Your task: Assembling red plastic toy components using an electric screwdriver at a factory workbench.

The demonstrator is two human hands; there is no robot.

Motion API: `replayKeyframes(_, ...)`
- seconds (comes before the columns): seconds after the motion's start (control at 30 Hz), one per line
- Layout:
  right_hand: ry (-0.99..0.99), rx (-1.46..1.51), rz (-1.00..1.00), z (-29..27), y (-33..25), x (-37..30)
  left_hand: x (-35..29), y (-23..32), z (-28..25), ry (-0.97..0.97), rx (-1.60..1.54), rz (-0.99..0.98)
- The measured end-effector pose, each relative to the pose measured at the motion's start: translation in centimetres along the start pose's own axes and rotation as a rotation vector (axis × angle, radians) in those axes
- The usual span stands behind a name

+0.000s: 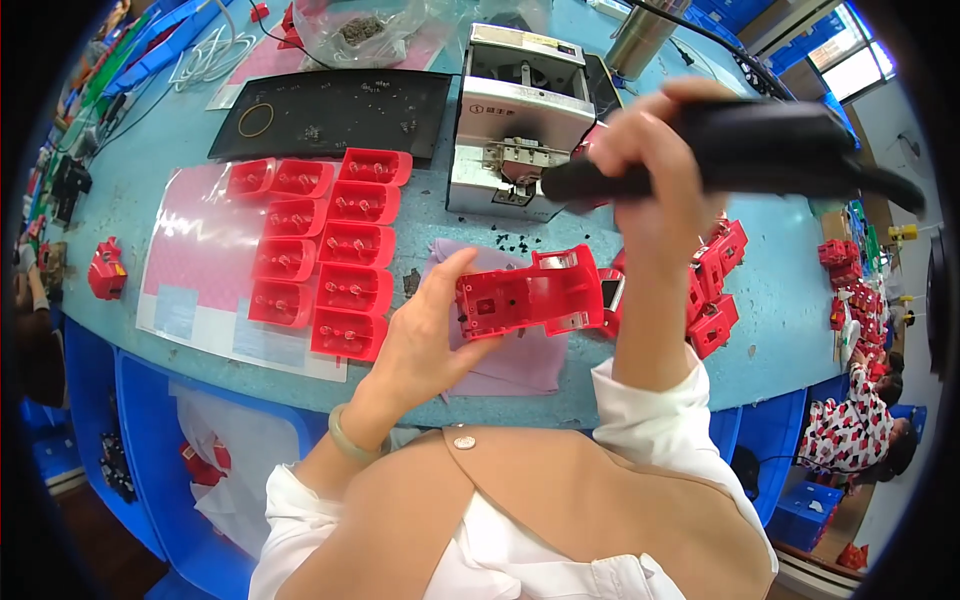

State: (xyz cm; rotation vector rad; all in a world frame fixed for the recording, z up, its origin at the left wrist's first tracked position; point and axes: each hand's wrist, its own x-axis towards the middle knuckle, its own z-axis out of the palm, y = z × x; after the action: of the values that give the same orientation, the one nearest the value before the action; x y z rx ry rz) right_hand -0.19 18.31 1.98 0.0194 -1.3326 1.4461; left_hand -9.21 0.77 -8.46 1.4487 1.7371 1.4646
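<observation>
My left hand [425,335] grips a red plastic housing [515,300] by its left end, with the hollow inside turned up, above a purple cloth [520,375]. My right hand [655,150], slightly blurred, is wrapped round a black electric screwdriver [770,145]. The tool lies nearly level, its narrow end pointing left at the front of a white and grey screw feeder [525,110]. Whether its tip touches the feeder I cannot tell. Small dark screws [515,242] lie scattered between the feeder and the housing.
Rows of red plastic shells [350,245] cover a pink and white sheet [190,230] on the left. Behind them rests a black tray [330,110]. More red housings [712,320] are piled right of my forearm. Blue bins [230,395] stand below the table's front edge.
</observation>
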Motion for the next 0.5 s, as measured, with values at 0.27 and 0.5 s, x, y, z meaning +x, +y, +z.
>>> replayKeyframes(0.27,-0.047,-0.395,0.088,0.9,2.9,1.2,-0.2,0.1,-0.7,-0.035,0.234,0.059)
replayKeyframes(0.5,-0.022,-0.083,0.191,2.8,-1.4,-2.9,-0.7,-1.0,-1.1,-0.018,0.2,0.026)
